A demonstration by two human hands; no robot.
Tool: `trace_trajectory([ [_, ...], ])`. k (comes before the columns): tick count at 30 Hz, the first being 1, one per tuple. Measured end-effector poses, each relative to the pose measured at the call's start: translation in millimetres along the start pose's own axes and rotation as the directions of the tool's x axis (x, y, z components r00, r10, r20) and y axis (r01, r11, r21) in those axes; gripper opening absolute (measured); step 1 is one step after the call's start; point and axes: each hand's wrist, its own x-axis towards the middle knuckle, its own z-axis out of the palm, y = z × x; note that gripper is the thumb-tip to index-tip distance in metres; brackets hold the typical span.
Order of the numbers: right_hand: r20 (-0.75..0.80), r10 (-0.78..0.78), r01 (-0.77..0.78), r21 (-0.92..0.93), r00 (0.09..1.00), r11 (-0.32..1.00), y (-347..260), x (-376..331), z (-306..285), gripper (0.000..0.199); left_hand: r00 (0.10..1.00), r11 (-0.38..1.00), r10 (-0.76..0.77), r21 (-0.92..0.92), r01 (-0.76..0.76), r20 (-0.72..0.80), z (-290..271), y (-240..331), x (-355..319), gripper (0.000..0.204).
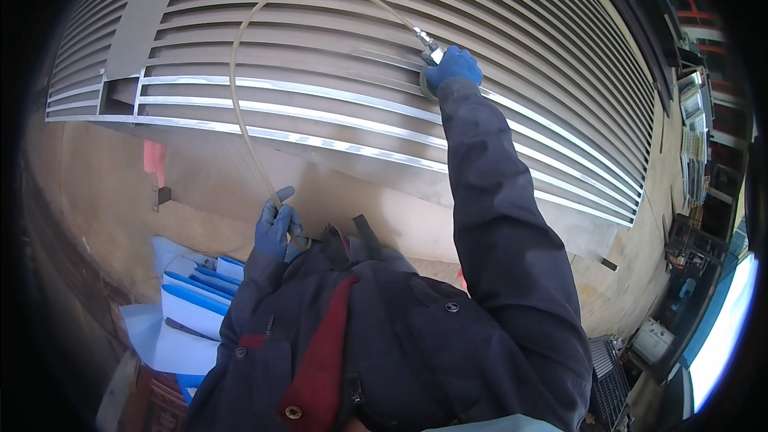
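I see my right hand, blue-gloved, stretched out to about one o'clock, grip wrapped tight around a small round air-driven hand tool with a metal fitting on top. The tool's face looks pressed flat on the big slatted grey-brown metal panel that fills the upper view. A pale translucent air hose loops off the fitting, arcs up toward eleven o'clock, then drops to my left hand, also in a blue glove, near the centre at about seven o'clock from the tool. Left grip closed loosely on the hose, thumb up, holding the slack away from the panel.

Progress, my read: a few slats across the lower middle of the panel shine bright silver, so those look worked. The slats above the tool, toward twelve o'clock, are dull brown, so most of the panel looks left to do. Tool sits at the boundary of the bright and dull zones.

Blue-and-white folded sheets lie stacked at eight o'clock, low left. Cluttered shop floor at four o'clock, detail too small to tell.
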Motion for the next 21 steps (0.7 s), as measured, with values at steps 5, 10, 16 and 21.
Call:
trace_trajectory([
  [5, -0.041, 0.164, -0.165, -0.024, 0.986, 0.986, 128.0, 14.5, 7.1, 0.068, 0.99, 0.996, -0.081, 0.035, 0.077, 0.117, 21.1, -2.3, 2.0, 0.044],
  [10, -0.018, 0.211, -0.211, -0.03, 0.977, 0.977, 175.7, 19.4, 4.8, 0.07, 0.988, 0.99, -0.124, 0.076, 0.118, 0.089, 23.2, -0.2, -0.5, 0.044],
  [16, -0.012, 0.066, -0.067, -0.08, 0.998, 0.995, 66.4, 10.0, 5.0, 0.065, 0.999, 0.997, 0.039, 0.073, -0.038, -0.011, 8.5, 1.1, -1.9, 0.046],
  [21, 0.045, -0.101, 0.104, -0.078, 0.994, 0.992, -59.9, -1.9, -4.7, 0.065, 0.993, 0.998, 0.056, -0.034, -0.06, -0.105, -18.7, -0.2, -9.6, 0.046],
])
